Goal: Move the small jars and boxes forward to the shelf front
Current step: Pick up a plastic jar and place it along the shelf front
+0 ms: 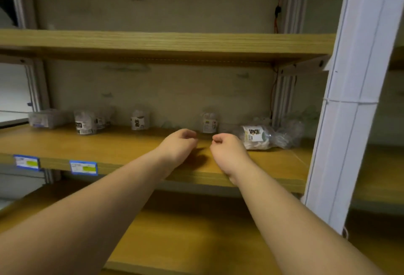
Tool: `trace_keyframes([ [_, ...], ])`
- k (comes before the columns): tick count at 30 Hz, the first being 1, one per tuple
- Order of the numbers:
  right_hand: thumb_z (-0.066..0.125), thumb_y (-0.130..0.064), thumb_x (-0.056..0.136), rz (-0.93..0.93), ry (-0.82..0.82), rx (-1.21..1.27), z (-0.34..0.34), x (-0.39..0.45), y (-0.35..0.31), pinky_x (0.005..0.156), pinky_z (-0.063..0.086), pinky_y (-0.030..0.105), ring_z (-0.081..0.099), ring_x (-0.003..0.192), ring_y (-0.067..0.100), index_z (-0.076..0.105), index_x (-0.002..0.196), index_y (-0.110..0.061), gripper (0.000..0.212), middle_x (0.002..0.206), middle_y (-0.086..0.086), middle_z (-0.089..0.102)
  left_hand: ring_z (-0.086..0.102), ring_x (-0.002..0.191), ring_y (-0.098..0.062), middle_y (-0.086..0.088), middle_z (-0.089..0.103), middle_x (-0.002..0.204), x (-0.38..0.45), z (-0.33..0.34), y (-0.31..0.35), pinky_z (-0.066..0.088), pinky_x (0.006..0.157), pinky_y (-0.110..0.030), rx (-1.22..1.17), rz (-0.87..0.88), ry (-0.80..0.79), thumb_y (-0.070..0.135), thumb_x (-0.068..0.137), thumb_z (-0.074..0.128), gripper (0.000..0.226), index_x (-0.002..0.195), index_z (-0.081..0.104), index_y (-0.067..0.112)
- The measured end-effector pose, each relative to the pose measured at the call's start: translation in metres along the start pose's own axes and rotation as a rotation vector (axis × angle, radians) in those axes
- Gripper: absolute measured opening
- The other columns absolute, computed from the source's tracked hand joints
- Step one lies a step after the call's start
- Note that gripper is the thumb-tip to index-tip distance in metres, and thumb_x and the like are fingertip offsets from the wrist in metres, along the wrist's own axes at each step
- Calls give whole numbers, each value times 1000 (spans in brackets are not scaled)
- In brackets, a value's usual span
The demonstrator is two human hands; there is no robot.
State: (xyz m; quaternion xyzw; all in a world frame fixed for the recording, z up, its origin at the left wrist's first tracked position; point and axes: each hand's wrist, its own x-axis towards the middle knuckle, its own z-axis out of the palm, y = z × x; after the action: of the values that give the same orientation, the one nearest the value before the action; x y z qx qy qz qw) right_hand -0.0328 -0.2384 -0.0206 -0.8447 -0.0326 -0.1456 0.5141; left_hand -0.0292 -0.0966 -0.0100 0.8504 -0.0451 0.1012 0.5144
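Several small clear jars stand at the back of the wooden shelf (109, 150): one (84, 122) at the left with others behind it, one (140, 119) in the middle, one (209, 122) right of centre. A clear flat box (44, 118) lies at the far left. A clear bag with a label (262, 137) lies on its side at the right. My left hand (178, 145) and my right hand (226, 149) hover side by side over the shelf, in front of the right-of-centre jar. Both have loosely curled fingers and hold nothing.
Two blue price tags (83, 167) (26, 162) sit on the shelf's front edge at the left. A white upright post (349, 99) bounds the shelf on the right. Another wooden shelf (166, 43) runs above, and a lower one (185, 242) lies under my forearms.
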Motion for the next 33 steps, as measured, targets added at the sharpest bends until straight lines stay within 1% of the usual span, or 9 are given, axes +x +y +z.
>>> trace_keyframes([
  [6, 48, -8, 94, 84, -148, -85, -3, 9, -11, 59, 43, 24, 57, 79, 17, 54, 137, -16, 45, 114, 6, 61, 62, 105, -22, -5, 66, 119, 0, 7, 9, 51, 93, -32, 129, -37, 6, 18, 95, 49, 38, 130, 61, 22],
  [11, 45, -6, 95, 222, -236, -132, 9, 59, -30, 65, 42, 33, 53, 84, 27, 56, 126, -1, 33, 100, 18, 60, 54, 116, -24, -10, 50, 145, 35, 10, 15, 43, 94, -31, 240, -104, -55, 25, 98, 46, 52, 149, 39, 15],
  [13, 41, -7, 100, 218, -192, -171, 17, 81, -29, 71, 44, 33, 52, 89, 29, 55, 128, -1, 32, 112, 18, 59, 55, 123, -31, -14, 48, 147, 54, 12, 12, 47, 102, -36, 271, -69, -81, 27, 97, 48, 57, 151, 36, 14],
  [16, 37, -2, 103, 223, -115, -117, 29, 107, -25, 99, 43, 35, 49, 129, 36, 43, 143, 2, 40, 146, 20, 47, 56, 122, -32, -14, 51, 143, 86, 13, 5, 46, 104, -38, 281, 27, -134, 30, 101, 47, 51, 148, 38, 15],
  [18, 36, -5, 105, 248, -74, -90, 39, 125, -22, 102, 41, 32, 45, 136, 33, 38, 148, 2, 43, 151, 20, 43, 54, 124, -29, -12, 51, 144, 109, 10, -2, 44, 103, -34, 286, 92, -175, 35, 102, 45, 49, 147, 39, 15],
  [21, 45, -18, 104, 212, 29, -140, 52, 151, -7, 89, 50, 30, 62, 111, 30, 53, 137, -2, 38, 126, 16, 61, 58, 110, -24, -5, 56, 135, 143, 7, -15, 45, 88, -29, 285, 146, -227, 34, 101, 49, 42, 140, 45, 17],
  [25, 49, -11, 93, 178, 143, -166, 62, 174, 18, 78, 61, 45, 69, 89, 32, 66, 112, -10, 25, 103, 12, 69, 55, 75, -10, 0, 66, 112, 180, 12, -32, 38, 56, -24, 172, 164, -106, 33, 99, 51, 26, 122, 57, 22],
  [28, 46, -15, 96, 130, 177, -154, 63, 175, 22, 80, 61, 47, 68, 90, 33, 65, 111, -16, 25, 103, 10, 68, 57, 82, -14, 2, 63, 107, 191, 16, -42, 41, 61, -25, 28, 123, -45, 31, 97, 59, 22, 118, 56, 24],
  [33, 62, -28, 97, -48, 303, -122, 57, 176, 21, 68, 49, 29, 63, 84, 18, 60, 103, -27, 7, 95, -4, 64, 64, 104, -24, -5, 67, 122, 203, 16, -50, 52, 85, -34, -174, 58, 15, 34, 93, 67, 40, 128, 57, 18],
])
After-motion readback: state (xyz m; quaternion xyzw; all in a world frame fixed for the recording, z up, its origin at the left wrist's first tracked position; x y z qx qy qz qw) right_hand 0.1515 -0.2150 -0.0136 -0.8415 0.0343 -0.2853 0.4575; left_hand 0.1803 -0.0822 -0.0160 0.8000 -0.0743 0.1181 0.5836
